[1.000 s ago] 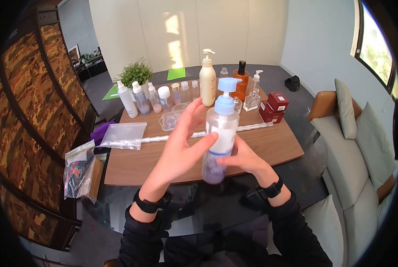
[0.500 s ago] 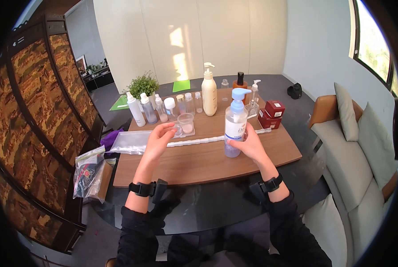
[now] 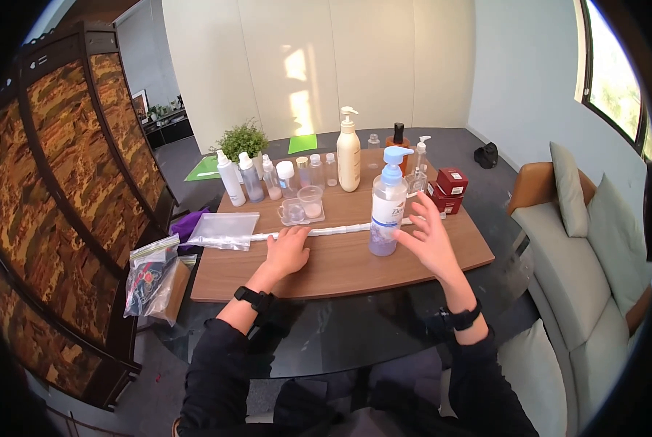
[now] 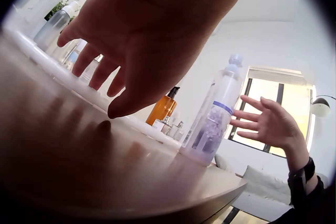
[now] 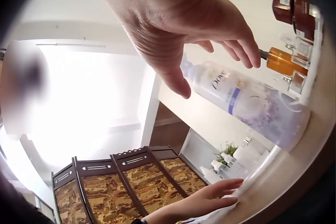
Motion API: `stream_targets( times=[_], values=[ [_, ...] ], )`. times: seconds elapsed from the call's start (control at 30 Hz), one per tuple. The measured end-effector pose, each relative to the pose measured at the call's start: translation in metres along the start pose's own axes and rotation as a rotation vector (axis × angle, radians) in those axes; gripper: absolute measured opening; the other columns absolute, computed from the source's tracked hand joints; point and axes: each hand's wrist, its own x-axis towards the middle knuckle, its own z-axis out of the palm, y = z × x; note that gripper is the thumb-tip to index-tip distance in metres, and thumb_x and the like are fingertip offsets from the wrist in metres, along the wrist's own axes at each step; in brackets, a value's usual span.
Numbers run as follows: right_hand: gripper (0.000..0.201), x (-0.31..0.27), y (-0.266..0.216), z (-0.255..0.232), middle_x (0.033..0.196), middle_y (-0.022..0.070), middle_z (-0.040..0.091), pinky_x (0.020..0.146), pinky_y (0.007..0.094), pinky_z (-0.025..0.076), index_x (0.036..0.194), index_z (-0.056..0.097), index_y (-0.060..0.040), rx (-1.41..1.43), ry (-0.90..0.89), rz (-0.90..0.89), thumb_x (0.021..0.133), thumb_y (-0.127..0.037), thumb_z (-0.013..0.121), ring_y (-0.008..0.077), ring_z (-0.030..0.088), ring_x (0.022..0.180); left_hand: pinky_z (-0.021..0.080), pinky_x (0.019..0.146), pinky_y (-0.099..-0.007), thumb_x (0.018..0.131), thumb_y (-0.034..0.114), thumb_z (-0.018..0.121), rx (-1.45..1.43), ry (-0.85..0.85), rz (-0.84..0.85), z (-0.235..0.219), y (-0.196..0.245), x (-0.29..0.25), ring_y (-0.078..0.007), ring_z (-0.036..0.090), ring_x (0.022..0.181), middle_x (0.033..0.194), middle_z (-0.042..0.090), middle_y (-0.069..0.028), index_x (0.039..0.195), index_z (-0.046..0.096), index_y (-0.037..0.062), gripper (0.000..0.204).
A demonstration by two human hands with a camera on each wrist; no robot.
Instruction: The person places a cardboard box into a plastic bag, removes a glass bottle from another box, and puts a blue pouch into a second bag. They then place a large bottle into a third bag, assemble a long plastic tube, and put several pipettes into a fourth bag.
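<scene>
The Dove pump bottle (image 3: 388,216) stands upright on the brown wooden board (image 3: 333,273), right of its middle and on the near side of the white strip (image 3: 338,230), which runs across the board behind it. The blue pump head is fitted and the bottle carries purple-tinted contents low down. The right hand (image 3: 433,244) is beside the bottle, fingers spread wide and thumb well apart; it has no hold on the bottle, though whether the thumb tip brushes it cannot be confirmed. The left hand (image 3: 288,251) is palm down at the strip, fingers extended and grasping nothing; contact with the strip or board cannot be confirmed. The cream pump bottle (image 3: 348,158) and the amber bottle (image 3: 399,146) stand farther back, with the dark red boxes (image 3: 449,188) to the right. In this inspector's judgement, the step in hand is the placing of the Dove bottle among the containers, at or near completion. The next move calls for the right hand to withdraw sideways without catching the pump spout. Should the strip require adjustment, the left hand is well placed, but would need to pinch it first.
</scene>
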Motion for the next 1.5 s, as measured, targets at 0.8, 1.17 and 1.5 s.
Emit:
stream_targets(
  times=[0.8,1.17,1.5],
  values=[
    [0.062,-0.074,0.002,-0.043,0.151,0.0278,0.03,0.114,0.0451,0.027,0.134,0.051,-0.0084,-0.63,-0.731,-0.002,0.083,-0.035,0.073,0.0427,0.022,0.143,0.027,0.109,-0.0577,0.086,0.052,0.061,0.094,0.393,-0.919,-0.149,-0.278,-0.202,-0.0434,0.021,0.141,0.152,0.027,-0.0242,0.146,0.036,0.0115,0.076],
    [0.053,-0.076,0.0,-0.041,0.15,0.0271,0.033,0.112,0.0429,0.031,0.127,0.057,-0.0078,-0.693,-0.715,-0.034,0.083,-0.031,0.074,0.0423,0.026,0.142,0.05,0.072,-0.0302,0.081,0.02,0.073,-0.519,0.452,-0.909,-0.141,-0.332,-0.207,-0.0157,0.062,0.078,0.088,0.066,-0.0089,0.103,0.06,-0.0036,0.034],
    [0.053,-0.075,-0.003,-0.038,0.149,0.0263,0.035,0.111,0.0422,0.034,0.128,0.056,-0.0082,-0.746,-0.72,-0.059,0.083,-0.033,0.072,0.0421,0.029,0.14,0.037,0.104,-0.0511,0.074,0.015,0.071,0.283,0.461,-0.078,-0.132,-0.174,-0.122,-0.0402,0.042,0.126,0.138,0.042,-0.018,0.135,0.046,0.0138,0.066]
  ],
)
